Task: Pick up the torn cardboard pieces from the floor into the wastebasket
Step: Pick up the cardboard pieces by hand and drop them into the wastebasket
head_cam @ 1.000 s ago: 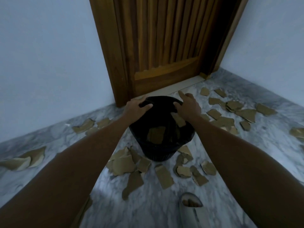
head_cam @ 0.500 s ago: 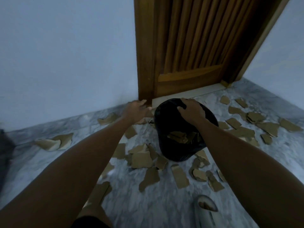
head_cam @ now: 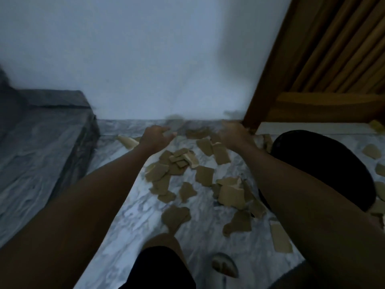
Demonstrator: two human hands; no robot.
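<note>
Several torn brown cardboard pieces (head_cam: 205, 175) lie scattered on the grey marble floor (head_cam: 135, 215) between my arms and along the wall. The black wastebasket (head_cam: 325, 170) stands at the right, partly hidden behind my right forearm. My left hand (head_cam: 156, 137) hovers over the pieces near the wall, its fingers loosely spread and holding nothing. My right hand (head_cam: 234, 134) reaches down among the pieces close to the foot of the door frame; it is blurred, and I see nothing gripped in it.
A dark marble step (head_cam: 41, 147) rises at the left. The white wall (head_cam: 145, 59) is straight ahead, with the wooden door (head_cam: 337, 59) and its frame (head_cam: 262, 86) at the right. My knee (head_cam: 162, 247) and a slipper (head_cam: 225, 266) are at the bottom.
Both hands have left the wastebasket rim and moved left towards the pieces by the wall. My view has swung left, so the basket now sits at the right.
</note>
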